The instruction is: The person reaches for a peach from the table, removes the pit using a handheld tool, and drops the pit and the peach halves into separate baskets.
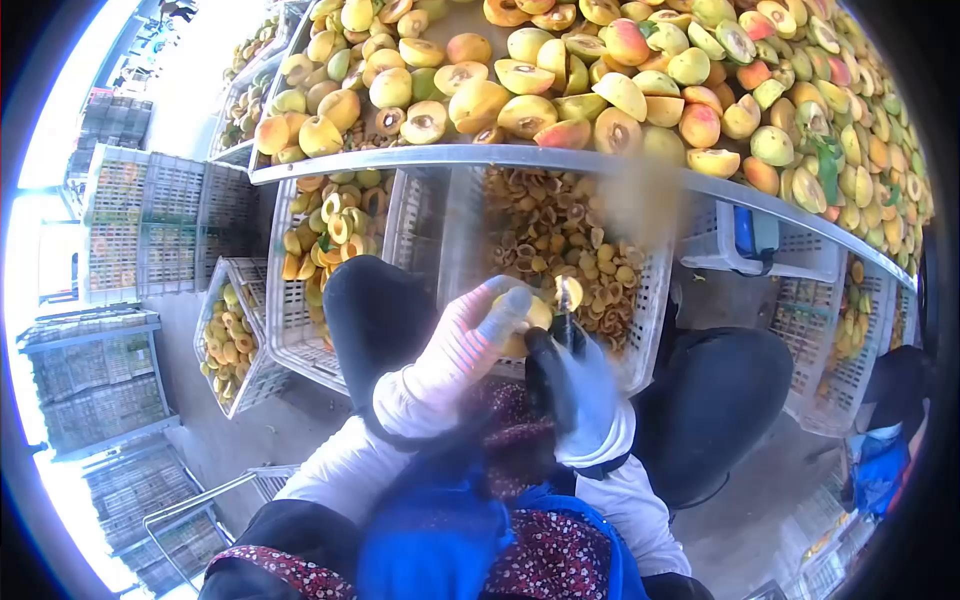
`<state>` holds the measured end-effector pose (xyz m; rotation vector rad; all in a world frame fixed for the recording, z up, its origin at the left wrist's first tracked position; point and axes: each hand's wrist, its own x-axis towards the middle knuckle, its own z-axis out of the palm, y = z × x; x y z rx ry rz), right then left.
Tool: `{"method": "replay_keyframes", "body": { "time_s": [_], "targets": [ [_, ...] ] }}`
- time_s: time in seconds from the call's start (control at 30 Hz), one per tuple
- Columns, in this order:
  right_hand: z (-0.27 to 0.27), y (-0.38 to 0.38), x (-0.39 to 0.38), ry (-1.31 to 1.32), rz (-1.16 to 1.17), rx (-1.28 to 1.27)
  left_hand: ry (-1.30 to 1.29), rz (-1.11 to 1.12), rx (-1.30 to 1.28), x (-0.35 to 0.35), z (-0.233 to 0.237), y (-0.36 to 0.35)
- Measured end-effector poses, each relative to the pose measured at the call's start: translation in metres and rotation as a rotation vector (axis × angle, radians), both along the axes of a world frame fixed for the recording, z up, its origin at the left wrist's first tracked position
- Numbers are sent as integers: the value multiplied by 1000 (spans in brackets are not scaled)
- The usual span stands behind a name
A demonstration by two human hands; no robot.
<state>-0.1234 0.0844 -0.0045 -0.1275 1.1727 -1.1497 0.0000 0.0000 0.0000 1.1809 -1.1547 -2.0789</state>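
Observation:
Gloved and raised over the crates, my left hand point(492, 318) has its fingers wrapped round a yellow fruit piece point(538, 314). Close beside it on the right, my right hand point(575, 368), in a blue-grey glove with dark fingers, is closed on a dark-handled tool point(567, 328). A small pale fruit piece point(569, 292) is at the tool's upper end. Beneath both hands stands a white crate point(652, 318) of brownish pit-side fruit scraps point(540, 225). Blur hides the exact fingertip contact.
A metal-edged table point(400, 158) heaped with halved fruit point(525, 76) runs across the top. Fruit crates stand at left point(262, 330) and right point(868, 345). Stacked crates point(165, 222) are at far left. Another person's blue clothing point(878, 470) shows at lower right.

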Motion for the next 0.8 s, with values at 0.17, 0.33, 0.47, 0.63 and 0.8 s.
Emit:
{"method": "replay_keyframes", "body": {
  "time_s": [0.17, 0.33, 0.47, 0.63, 0.8],
  "targets": [
    [-5, 23, -3, -635, -154, -133, -98, 168, -77, 4, 8, 3],
    [-2, 20, 2, -484, 98, 27, -202, 24, -72, 0, 2, 12],
    [-8, 30, -1, -640, 78, -54, -241, -16, -91, 1, 2, 16],
    [-8, 30, 3, -605, 99, -24, -240, -112, -79, 5, 12, 15],
    [17, 23, 14, -215, 243, 166, -664, -382, -665, 6, -13, 7]
  ]
}}
